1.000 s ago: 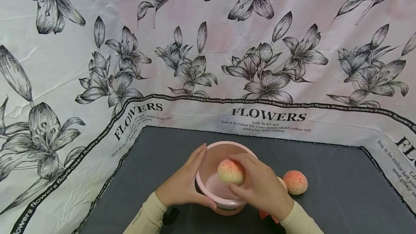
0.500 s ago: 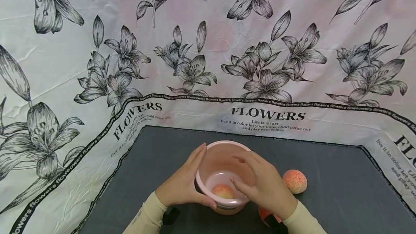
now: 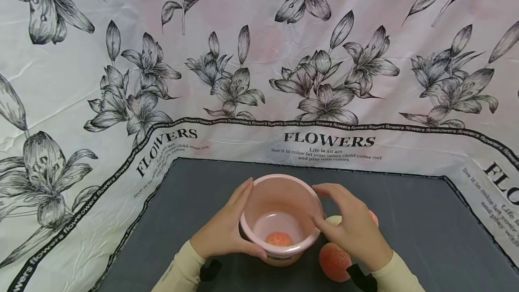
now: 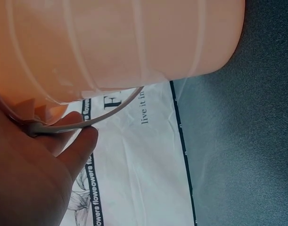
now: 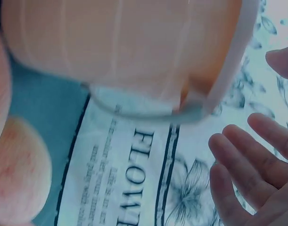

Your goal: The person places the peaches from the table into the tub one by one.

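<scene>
A pink bucket (image 3: 285,193) stands on the dark grey mat, its thin handle (image 4: 111,112) hanging down the side in the left wrist view. My left hand (image 3: 223,233) holds the bucket at its left side, thumb at the near rim and fingers along the far left. Inside, a peach (image 3: 278,239) lies at the bottom, partly covered by the near rim. My right hand (image 3: 352,229) is beside the right rim, fingers spread and holding nothing. Under and around it are a reddish peach (image 3: 334,262), a paler peach (image 3: 334,220) and another peach (image 3: 374,218), the last two mostly hidden by the hand.
The grey mat (image 3: 413,220) extends to both sides of the bucket. Behind it rises a white cloth (image 3: 231,148) printed with black lilies and lettering. A dark strap (image 3: 362,277) is at the right wrist.
The peach that was in my right hand has dropped into the bucket. That hand has since opened and pulled back right, out past the rim. My left hand keeps its hold.
</scene>
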Demonstrator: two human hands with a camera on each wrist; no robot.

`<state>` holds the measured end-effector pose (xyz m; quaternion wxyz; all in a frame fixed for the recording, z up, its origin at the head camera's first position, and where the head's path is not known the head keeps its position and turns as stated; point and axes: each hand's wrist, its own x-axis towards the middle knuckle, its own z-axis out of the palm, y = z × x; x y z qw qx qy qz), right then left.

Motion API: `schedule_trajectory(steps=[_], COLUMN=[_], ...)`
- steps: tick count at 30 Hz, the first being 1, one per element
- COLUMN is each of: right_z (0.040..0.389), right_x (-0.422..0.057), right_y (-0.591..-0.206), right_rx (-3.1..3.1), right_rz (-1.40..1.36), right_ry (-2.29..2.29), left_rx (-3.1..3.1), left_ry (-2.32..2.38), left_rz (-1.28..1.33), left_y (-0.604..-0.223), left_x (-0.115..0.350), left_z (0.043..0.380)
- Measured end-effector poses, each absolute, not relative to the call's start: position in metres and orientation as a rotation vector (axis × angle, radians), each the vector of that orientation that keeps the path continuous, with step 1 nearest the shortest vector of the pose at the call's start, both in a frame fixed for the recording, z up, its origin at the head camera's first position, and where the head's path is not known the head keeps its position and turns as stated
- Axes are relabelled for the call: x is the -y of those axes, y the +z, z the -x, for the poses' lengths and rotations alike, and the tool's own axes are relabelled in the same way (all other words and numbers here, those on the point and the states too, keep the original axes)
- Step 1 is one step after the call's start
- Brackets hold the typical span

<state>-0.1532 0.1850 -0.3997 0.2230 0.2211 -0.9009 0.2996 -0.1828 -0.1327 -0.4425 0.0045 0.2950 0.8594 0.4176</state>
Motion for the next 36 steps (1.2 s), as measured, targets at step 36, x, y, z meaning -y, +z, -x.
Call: schedule_trajectory(steps=[36], right_z=[0.096], right_x=[-0.224], right_y=[-0.487], right_rx=[2.983], right_rz=[-0.144], right_ry=[0.746], left_rx=[-2.716], left_ry=[1.310], left_rz=[-0.870], left_y=[-0.441], left_x=[0.128], left_z=[0.181])
